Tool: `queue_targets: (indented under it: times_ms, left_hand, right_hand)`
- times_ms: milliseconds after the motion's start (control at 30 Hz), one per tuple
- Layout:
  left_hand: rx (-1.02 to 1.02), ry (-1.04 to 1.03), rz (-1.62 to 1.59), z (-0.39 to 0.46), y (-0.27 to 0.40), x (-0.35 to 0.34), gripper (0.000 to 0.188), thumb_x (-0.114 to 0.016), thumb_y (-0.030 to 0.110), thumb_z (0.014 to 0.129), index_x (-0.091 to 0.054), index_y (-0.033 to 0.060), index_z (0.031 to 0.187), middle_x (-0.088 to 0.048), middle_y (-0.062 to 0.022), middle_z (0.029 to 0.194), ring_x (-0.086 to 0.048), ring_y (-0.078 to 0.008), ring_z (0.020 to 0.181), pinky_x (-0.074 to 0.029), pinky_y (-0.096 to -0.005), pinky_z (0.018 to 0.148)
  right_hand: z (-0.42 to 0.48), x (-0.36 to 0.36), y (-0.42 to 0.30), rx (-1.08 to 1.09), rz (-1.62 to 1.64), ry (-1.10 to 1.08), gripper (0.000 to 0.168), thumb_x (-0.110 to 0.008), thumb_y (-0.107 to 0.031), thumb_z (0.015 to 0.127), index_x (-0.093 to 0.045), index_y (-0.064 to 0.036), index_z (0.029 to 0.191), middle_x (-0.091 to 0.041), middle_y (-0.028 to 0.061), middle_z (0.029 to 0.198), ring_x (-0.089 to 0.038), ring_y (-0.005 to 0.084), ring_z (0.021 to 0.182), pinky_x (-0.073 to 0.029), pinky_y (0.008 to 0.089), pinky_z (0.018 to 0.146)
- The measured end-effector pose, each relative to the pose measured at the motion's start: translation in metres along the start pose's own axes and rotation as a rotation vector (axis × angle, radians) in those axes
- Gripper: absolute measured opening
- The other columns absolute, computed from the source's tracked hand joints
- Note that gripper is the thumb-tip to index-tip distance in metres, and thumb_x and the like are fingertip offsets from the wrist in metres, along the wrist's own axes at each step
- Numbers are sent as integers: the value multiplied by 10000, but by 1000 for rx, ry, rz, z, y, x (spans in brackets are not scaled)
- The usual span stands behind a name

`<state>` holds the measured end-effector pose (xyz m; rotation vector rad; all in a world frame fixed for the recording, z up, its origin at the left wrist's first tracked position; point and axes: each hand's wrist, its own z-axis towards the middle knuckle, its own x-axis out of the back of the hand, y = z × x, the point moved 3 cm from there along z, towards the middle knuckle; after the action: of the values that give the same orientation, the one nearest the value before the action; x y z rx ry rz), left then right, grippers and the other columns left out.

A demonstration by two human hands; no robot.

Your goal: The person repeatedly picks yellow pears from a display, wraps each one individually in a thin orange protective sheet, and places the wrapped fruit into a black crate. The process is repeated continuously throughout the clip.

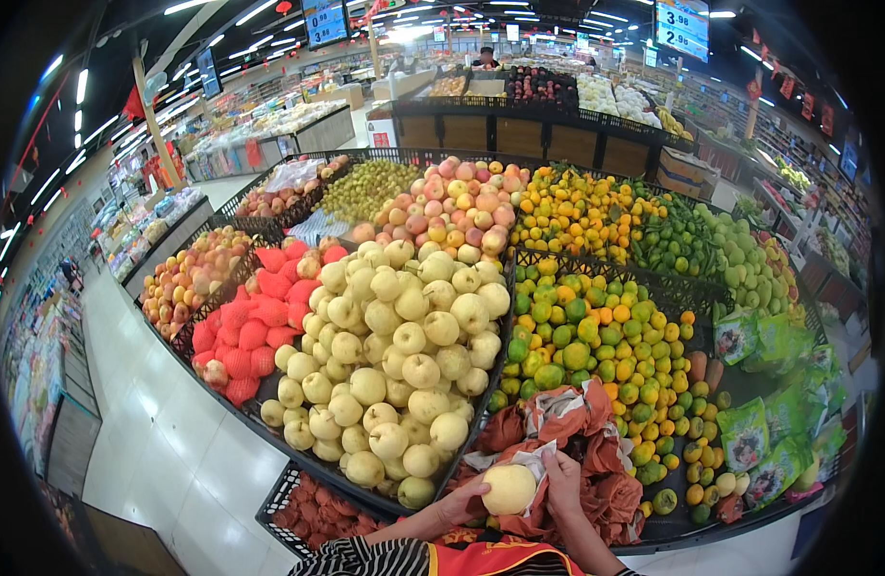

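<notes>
A pale yellow pear [509, 490] sits between my two hands, low in the middle of the view. My left hand [462, 504] grips the pear from its left side. On the other side, my right hand [563, 481] pinches the white-lined paper wrapper [540, 461], which is partly peeled back behind the fruit. Crumpled red-brown paper wrappers [609, 497] lie heaped around my right hand, some perhaps still around fruit; I cannot tell. Left of my hands rises a large pile of bare pears [399, 360].
Green-orange mandarins [593, 324] fill the section beyond the wrappers. Green printed bags [770, 425] lie at right. Fruit in red foam nets [251, 331] lies left of the pears. A black crate [278, 504] of wrapped items stands at lower left. Black dividers [511, 288] separate sections.
</notes>
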<state>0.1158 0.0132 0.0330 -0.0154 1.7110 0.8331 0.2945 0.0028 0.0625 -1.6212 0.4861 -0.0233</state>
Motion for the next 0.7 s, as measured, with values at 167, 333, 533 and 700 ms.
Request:
queue_targets:
  times_ms: [167,333,533,700]
  left_hand:
    - [-136,34,62,13,-19,30,833,-775,365,798,-346,78,1452,-499,-73,1402,-518,-238,1261,-418,-392,1064]
    - [-30,63,-44,1,-12,11,838,-784,236,753,-346,47,1441,-518,-117,1363,-536,-240,1229,-419,-377,1056]
    - [13,78,-69,-2,0,4,800,-749,272,781,-349,44,1435,-524,-127,1349,-541,-269,1222,-459,-422,1010]
    - [83,142,-199,-3,-4,21,759,-715,299,811,-350,71,1437,-540,-150,1327,-583,-319,1169,-547,-452,900]
  right_hand:
    - [-4,-7,-6,-31,-41,92,231,-529,-180,1003,-633,1,902,-594,-31,854,-503,47,745,-430,234,684]
    - [-18,-11,-9,-206,304,-34,297,-505,-257,1021,-624,12,1063,-687,74,1013,-663,130,881,-521,271,788]
    - [-11,-2,-1,-329,459,-29,307,-537,-285,1001,-600,-13,1129,-676,91,1084,-668,185,940,-529,322,838]
    - [-14,-3,-35,-506,651,73,275,-553,-338,980,-626,-104,1107,-688,64,1047,-673,222,924,-548,383,812]
